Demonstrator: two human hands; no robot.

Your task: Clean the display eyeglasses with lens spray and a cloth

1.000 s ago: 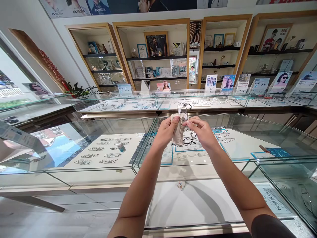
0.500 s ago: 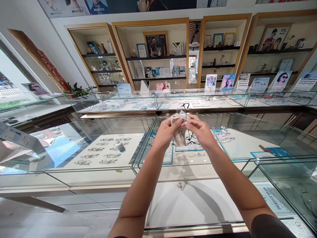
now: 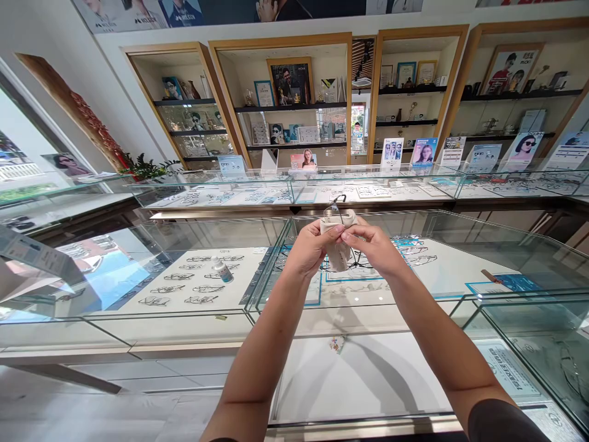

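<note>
A beige cloth (image 3: pixel 339 258) hangs from between my two hands, above the glass counter. My left hand (image 3: pixel 316 247) is closed on it, the thumb pressing from the near side. My right hand (image 3: pixel 369 243) pinches a pair of thin-framed eyeglasses (image 3: pixel 339 207) against the cloth, thumb close to the left one. A dark temple tip sticks up over the cloth; the lenses are mostly covered by cloth and fingers. Both hands meet at the thumbs.
A small white bottle (image 3: pixel 221 269) with a blue label stands on the left glass counter (image 3: pixel 271 270), above rows of eyeglasses (image 3: pixel 201 288). A small patterned piece (image 3: pixel 337 344) lies in front of me. Another glass showcase (image 3: pixel 368 178) with standing cards runs behind.
The cloth has been shifted and now spreads further right over the eyeglasses. The upright temple has tilted, and both thumbs have come closer together.
</note>
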